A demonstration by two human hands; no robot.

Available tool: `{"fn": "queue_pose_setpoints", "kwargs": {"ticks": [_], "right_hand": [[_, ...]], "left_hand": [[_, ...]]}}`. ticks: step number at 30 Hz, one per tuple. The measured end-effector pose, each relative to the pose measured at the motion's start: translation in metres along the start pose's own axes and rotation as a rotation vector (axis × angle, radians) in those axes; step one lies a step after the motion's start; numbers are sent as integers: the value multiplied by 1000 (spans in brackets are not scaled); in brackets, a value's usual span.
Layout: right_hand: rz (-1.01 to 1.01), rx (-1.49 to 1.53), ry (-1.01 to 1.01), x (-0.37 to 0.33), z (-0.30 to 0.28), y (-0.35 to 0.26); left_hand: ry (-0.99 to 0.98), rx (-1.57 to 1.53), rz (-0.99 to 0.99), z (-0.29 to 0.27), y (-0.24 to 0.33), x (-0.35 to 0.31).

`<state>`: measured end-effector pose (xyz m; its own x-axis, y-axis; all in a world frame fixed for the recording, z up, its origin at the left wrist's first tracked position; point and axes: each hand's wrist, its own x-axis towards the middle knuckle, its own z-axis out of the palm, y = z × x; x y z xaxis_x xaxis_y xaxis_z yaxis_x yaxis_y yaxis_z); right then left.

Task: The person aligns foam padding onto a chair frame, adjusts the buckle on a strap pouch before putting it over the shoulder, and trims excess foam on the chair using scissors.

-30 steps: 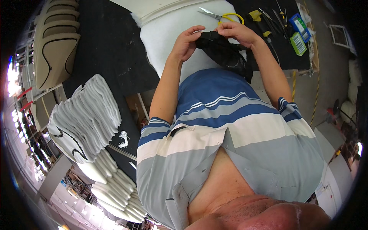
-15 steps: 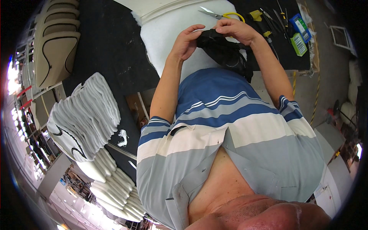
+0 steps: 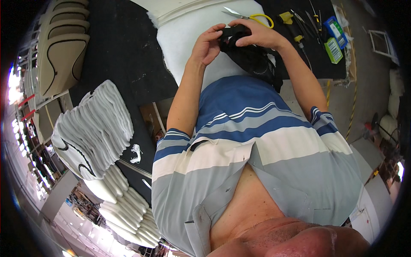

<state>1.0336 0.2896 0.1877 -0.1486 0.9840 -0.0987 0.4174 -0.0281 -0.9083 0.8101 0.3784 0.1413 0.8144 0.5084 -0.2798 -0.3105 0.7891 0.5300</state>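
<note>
A piece of black fabric (image 3: 252, 60) is held up in front of the person's chest, over the near edge of the white padding (image 3: 184, 38) that lies on the black tabletop (image 3: 124, 55). The upper part of the fabric is bunched between both hands, and the rest hangs down toward the striped blue, white and grey shirt (image 3: 257, 141).

The left hand (image 3: 206, 45) is closed on the left side of the bunched fabric, with the fingers curled around it and the thumb on top. The right hand (image 3: 259, 35) grips the top of the fabric from the right, its fingers bent over the edge. The two hands are very near each other, with only the fabric between them.

Just behind the right hand, scissors with yellow handles (image 3: 250, 16) lie on the padding. To the right of them, several small hand tools (image 3: 304, 21) and a blue and green box (image 3: 333, 36) lie on the tabletop.

Well apart, on the person's left, a tall pile of white foam pieces with black curved lines (image 3: 92, 128) stands at the tabletop's edge, with another pile of plain white pieces (image 3: 128, 214) below it. Beige shaped panels (image 3: 60, 55) are stacked at the far left.
</note>
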Motion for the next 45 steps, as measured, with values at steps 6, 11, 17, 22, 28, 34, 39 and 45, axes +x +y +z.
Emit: {"fn": "queue_pose_setpoints", "kwargs": {"ticks": [6, 11, 17, 22, 28, 34, 39, 45], "right_hand": [[170, 47, -60, 6, -2, -2], [330, 259, -122, 8, -9, 0], [451, 508, -59, 2, -16, 9], [464, 586, -46, -6, -23, 9], [458, 656, -97, -8, -27, 15], [459, 715, -80, -11, -28, 11], [512, 703, -46, -11, -27, 17], [495, 624, -76, -17, -31, 12]], "left_hand": [[-22, 284, 30, 11, 1, -5], [102, 558, 98, 11, -4, -1], [174, 490, 161, 6, -13, 0], [200, 500, 153, 11, -12, 1], [138, 540, 123, 6, -9, 3], [114, 1007, 307, 24, -16, 2], [142, 1086, 380, 18, -22, 3], [239, 1084, 403, 21, -28, -1]]}}
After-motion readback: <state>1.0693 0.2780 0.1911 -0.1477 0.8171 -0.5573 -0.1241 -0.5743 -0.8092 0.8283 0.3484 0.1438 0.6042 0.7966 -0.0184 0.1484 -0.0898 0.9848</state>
